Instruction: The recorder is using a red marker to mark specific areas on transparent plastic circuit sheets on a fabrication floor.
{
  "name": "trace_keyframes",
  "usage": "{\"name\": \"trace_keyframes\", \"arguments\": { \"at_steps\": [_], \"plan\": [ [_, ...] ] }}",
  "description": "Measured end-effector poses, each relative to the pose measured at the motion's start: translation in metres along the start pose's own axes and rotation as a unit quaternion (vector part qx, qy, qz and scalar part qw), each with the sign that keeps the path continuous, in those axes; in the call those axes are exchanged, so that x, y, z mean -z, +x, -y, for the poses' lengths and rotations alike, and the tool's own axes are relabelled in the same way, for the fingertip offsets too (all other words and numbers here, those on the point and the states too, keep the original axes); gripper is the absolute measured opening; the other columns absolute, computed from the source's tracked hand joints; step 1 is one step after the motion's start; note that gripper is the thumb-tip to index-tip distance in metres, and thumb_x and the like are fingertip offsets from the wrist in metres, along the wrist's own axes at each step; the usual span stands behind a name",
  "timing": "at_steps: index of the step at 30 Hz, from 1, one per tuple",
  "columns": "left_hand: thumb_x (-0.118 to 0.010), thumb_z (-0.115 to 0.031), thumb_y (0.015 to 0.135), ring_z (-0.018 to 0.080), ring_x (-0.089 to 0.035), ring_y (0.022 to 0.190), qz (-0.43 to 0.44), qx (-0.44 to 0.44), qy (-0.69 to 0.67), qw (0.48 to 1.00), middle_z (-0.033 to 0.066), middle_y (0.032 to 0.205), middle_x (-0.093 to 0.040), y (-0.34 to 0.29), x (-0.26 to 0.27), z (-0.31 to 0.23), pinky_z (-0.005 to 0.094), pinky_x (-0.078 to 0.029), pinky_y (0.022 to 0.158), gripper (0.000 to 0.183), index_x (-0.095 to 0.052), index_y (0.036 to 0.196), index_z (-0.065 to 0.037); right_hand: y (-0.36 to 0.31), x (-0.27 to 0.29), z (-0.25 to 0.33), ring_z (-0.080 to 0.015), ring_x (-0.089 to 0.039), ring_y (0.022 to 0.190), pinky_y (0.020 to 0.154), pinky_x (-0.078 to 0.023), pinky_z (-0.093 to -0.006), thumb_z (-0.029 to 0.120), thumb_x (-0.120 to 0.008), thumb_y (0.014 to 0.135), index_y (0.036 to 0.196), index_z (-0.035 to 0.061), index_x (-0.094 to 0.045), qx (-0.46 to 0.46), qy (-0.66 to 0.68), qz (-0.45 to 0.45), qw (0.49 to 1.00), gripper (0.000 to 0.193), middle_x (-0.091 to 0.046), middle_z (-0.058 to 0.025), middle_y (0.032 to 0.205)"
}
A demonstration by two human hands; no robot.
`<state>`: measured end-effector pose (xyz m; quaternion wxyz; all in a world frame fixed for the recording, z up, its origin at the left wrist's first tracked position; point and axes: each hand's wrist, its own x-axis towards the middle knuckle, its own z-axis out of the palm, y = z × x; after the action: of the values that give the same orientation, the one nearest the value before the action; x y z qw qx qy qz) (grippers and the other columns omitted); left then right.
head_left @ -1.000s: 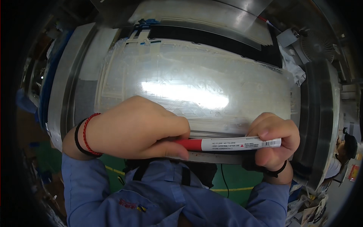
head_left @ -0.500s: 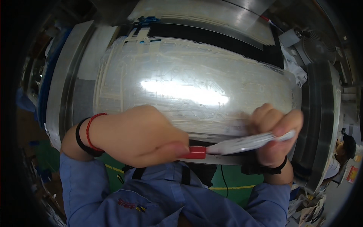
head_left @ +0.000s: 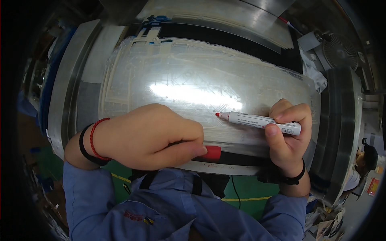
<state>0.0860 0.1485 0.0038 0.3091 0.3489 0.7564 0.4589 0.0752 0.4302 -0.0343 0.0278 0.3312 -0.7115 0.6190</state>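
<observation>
My left hand (head_left: 157, 138) is closed around a red marker cap (head_left: 212, 152), whose end sticks out past the thumb toward the right. Between the thumb and fingers of my right hand (head_left: 290, 134) lies a white marker (head_left: 263, 122) with a red tip, uncapped and pointing left. The tip is over a stack of clear plastic sheets (head_left: 177, 68) printed with fine circuit-like lines; I cannot tell whether it touches them. The sheets lie across the worktable in front of me, with a bright light reflection on them.
Blue-ended strips (head_left: 155, 22) lie at the far left of the sheets. A fan (head_left: 339, 52) stands at the far right, near a crumpled white cloth (head_left: 315, 78). Metal rails (head_left: 66, 88) border the left side. Another person (head_left: 364, 160) is at the far right edge.
The cap and marker have come apart. My right hand has raised and turned the marker so its red tip now points left over the sheets; my left hand keeps the cap.
</observation>
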Motion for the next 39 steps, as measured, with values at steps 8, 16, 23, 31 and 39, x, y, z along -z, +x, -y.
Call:
{"name": "trace_keyframes", "arguments": {
  "at_steps": [8,16,23,31,39],
  "plan": [
    [-0.044,-0.020,0.095,0.0152,-0.051,0.050,-0.062,0.015,-0.026,0.998,0.0036,0.058,-0.054,0.000,-0.001,-0.001,0.0278,-0.042,0.050,0.025,-0.054,0.079,-0.003,0.000,0.001,0.000,-0.0137,-0.045,0.062,0.058,-0.036,-0.0256,0.018,-0.069,0.083,0.096,0.0075,-0.042,0.062,0.145,-0.084,0.984,0.031,-0.051,-0.0069,0.068],
    [-0.045,-0.023,0.096,0.0194,-0.055,0.052,-0.054,0.002,-0.008,0.998,0.0040,0.062,-0.057,0.003,-0.002,0.000,0.0293,-0.043,0.052,0.026,-0.055,0.082,-0.005,-0.002,0.002,-0.002,-0.0168,-0.049,0.064,0.060,-0.038,-0.0295,0.016,-0.075,0.079,0.095,0.0074,-0.049,0.090,0.093,0.005,0.992,0.032,-0.056,-0.0057,0.073],
    [-0.048,-0.023,0.094,0.0212,-0.054,0.053,-0.049,-0.019,0.066,0.996,0.0045,0.062,-0.056,0.003,-0.007,-0.003,0.0308,-0.043,0.053,0.022,-0.057,0.085,-0.005,0.009,0.006,0.013,-0.0235,-0.053,0.065,0.062,-0.040,-0.0324,0.018,-0.079,0.071,0.091,0.0097,-0.061,0.122,0.006,0.150,0.981,0.027,-0.061,-0.0065,0.080],
    [-0.077,-0.024,0.074,0.0087,-0.048,0.069,-0.169,0.079,0.008,0.982,0.0012,0.085,-0.055,-0.022,0.027,-0.018,0.0232,-0.040,0.060,0.052,-0.054,0.116,-0.004,-0.001,0.079,0.014,-0.0121,-0.046,0.070,0.064,-0.035,-0.0248,0.015,-0.060,0.091,0.108,0.0074,-0.058,0.125,-0.056,-0.201,0.970,0.019,-0.052,-0.0022,0.073],
    [-0.081,-0.030,0.063,0.0211,-0.048,0.091,-0.256,0.159,0.217,0.928,0.0098,0.103,-0.051,-0.051,0.071,0.011,0.0300,-0.042,0.082,0.069,-0.053,0.118,0.001,0.008,0.188,-0.050,-0.0132,-0.055,0.082,0.075,-0.042,-0.0240,0.011,-0.057,0.090,0.109,0.0022,-0.063,-0.158,-0.371,-0.199,0.893,0.022,-0.060,-0.0062,0.096]
  ]
}}
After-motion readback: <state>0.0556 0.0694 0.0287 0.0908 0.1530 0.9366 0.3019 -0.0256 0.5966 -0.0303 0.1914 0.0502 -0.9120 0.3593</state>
